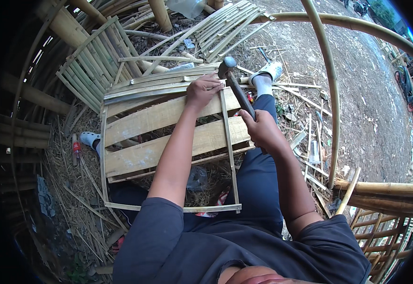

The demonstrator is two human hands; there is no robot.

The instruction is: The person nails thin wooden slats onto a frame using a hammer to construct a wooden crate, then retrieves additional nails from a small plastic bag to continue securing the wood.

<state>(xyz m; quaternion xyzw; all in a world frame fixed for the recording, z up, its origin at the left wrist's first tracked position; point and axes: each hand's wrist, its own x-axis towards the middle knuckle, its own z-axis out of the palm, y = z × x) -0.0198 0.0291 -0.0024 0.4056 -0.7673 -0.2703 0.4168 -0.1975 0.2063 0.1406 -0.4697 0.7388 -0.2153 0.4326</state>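
Frame (216,208) of wood and bamboo lies over our legs (258,189), mid-view. We judge hammering is the step in hand at its one-o'clock corner; the next move calls for a steady side strip (228,142) and a straight blow there. We count one frame, one smaller slatted panel (100,66) at eleven o'clock, at least two broad boards (145,123) across the frame, two shoes (272,71) at nine and two o'clock, and one hammer (240,94). Our right fingers (255,128) wrap round its handle; our left fingers (212,85) gather at that corner, pinching what, if anything, we cannot tell.
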